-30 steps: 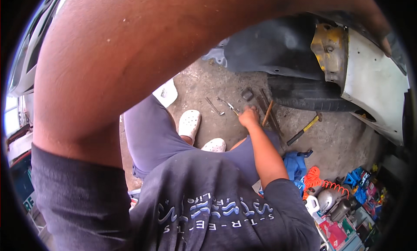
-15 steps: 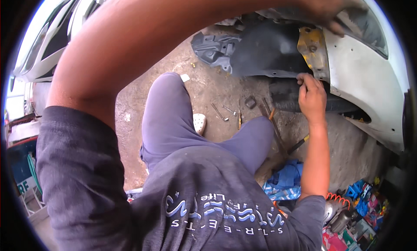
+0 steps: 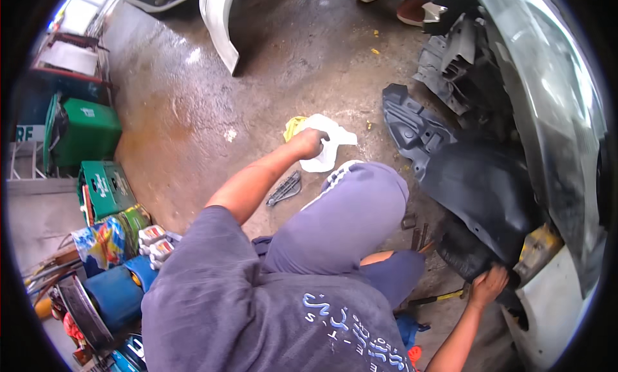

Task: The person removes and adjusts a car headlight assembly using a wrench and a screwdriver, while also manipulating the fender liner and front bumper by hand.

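Observation:
My left hand [image 3: 308,144] reaches down to the floor, its fingers curled onto a crumpled white bag or sheet [image 3: 328,158]. A bit of yellow material [image 3: 293,128] shows beside the wrist. Over on the right, my right hand [image 3: 490,284] is closed at the lower edge of a black plastic wheel-arch liner [image 3: 479,188]; its fingertips are partly hidden. That liner hangs along a white car body panel [image 3: 557,301], next to a yellow-stained metal bracket [image 3: 538,251]. Below it sits a black tire [image 3: 460,246].
A dark plastic piece [image 3: 284,189] lies near my left forearm. A yellow-and-black handled tool [image 3: 438,298] rests by my right arm. Green crates [image 3: 106,185] and a blue cylinder [image 3: 116,295] line the left. A white curved panel [image 3: 219,24] and another person's shoes [image 3: 411,11] are farther off.
My view has swung left. My left hand has left the upper part of the car panel and come down to the white bag or sheet on the floor. My right hand stays by the liner's edge.

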Motion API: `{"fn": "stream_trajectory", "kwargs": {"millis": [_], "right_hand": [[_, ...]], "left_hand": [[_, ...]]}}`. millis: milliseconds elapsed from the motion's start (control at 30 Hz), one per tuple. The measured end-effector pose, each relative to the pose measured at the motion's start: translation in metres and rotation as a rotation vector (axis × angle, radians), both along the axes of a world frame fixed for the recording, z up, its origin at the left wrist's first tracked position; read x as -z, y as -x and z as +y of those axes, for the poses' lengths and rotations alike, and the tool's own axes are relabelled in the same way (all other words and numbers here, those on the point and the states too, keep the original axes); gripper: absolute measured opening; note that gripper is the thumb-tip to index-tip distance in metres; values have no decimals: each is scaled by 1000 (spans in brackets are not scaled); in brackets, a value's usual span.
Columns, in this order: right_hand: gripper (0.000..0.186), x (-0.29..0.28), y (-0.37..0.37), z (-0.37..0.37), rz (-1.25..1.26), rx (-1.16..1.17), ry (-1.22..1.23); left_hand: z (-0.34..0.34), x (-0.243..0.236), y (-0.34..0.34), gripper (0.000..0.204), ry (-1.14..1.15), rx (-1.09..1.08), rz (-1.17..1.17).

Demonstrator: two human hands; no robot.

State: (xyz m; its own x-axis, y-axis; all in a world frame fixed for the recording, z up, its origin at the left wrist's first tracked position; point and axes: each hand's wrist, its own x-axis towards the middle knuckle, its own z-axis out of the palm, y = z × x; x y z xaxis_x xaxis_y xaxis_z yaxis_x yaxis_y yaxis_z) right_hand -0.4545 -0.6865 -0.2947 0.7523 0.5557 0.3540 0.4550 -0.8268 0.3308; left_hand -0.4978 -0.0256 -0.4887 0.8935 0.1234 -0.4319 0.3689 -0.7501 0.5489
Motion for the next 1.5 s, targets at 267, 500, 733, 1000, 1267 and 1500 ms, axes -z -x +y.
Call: {"fn": "stream_trajectory", "kwargs": {"millis": [267, 500, 733, 1000, 1267, 1500], "right_hand": [[25, -5, -4, 16, 14, 33, 119], [23, -2, -5, 19, 30, 44, 83], [26, 2, -2, -6, 120, 173, 156], [28, 9, -12, -12, -16, -12, 142], [33, 3, -13, 2, 85, 56, 141], [23, 4, -13, -7, 102, 95, 149]], "left_hand": [[7, 93, 3, 32, -628, -152, 61], [26, 85, 10, 38, -310, 5, 7], [18, 140, 22, 32, -362, -134, 198], [21, 172, 14, 18, -454, 169, -145], [33, 181, 3, 21, -369, 108, 30], [38, 164, 14, 18, -214, -60, -84]]}}
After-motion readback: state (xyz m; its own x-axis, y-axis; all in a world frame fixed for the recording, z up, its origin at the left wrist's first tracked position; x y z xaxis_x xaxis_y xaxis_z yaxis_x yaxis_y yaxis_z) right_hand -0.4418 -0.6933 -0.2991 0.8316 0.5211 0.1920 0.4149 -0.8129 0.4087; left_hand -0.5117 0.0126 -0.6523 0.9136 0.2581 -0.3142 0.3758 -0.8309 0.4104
